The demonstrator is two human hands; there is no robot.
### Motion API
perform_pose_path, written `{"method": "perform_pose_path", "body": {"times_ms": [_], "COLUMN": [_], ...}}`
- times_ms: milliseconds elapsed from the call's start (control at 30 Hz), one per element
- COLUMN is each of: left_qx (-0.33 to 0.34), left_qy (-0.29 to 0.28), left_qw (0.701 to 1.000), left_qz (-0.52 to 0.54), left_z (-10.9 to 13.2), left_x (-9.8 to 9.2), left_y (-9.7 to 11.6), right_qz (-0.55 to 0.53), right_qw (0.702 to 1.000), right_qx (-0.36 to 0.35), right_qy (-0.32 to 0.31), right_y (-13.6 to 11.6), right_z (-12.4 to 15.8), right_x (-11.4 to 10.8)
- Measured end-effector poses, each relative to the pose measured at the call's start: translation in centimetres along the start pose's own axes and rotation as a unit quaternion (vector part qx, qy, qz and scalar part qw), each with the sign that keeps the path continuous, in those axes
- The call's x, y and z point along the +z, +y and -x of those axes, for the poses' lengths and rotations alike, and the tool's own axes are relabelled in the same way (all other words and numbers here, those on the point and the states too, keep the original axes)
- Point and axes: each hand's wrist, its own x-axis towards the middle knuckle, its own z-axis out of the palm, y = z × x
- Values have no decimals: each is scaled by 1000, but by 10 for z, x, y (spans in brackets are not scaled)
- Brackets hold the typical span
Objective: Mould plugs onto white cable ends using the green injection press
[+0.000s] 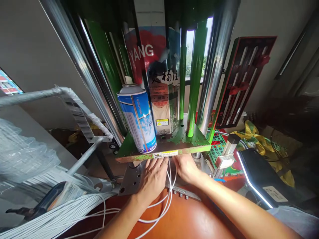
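My left hand reaches under the front edge of a green machine plate, its fingers pointing forward with the tips hidden. Beside it, my right hand reaches under the same plate; its fingers are mostly out of sight. White cables come out between the two hands and loop down in front. What either hand holds under the plate is hidden. On top of the plate stands a blue and white spray can. Below the hands is a metal lower plate with holes.
Chrome columns and green rods rise from the machine. Many white cables lie bundled at left beside a wrapped tube frame. An orange-brown surface spreads in front. A green control panel and lit lamp are at right.
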Motion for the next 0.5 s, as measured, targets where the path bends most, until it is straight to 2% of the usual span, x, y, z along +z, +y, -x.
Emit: {"method": "perform_pose_path", "body": {"times_ms": [67, 133, 333, 500], "left_qx": [-8, -14, -17, -42], "left_qy": [-11, -10, 1, 26], "left_qw": [1000, 1000, 999, 998], "left_qz": [-10, -25, -38, -29], "left_z": [2, 4, 1, 1], "left_x": [0, 1, 17, 38], "left_y": [3, 5, -1, -3], "right_qz": [45, 98, 178, 185], "right_qw": [999, 995, 980, 981], "right_qx": [-7, -15, -24, -31], "right_qy": [-19, -30, -84, -59], "right_y": [-15, -25, -26, -17], "right_z": [23, 33, 9, 8], "right_x": [7, 14, 20, 34]}}
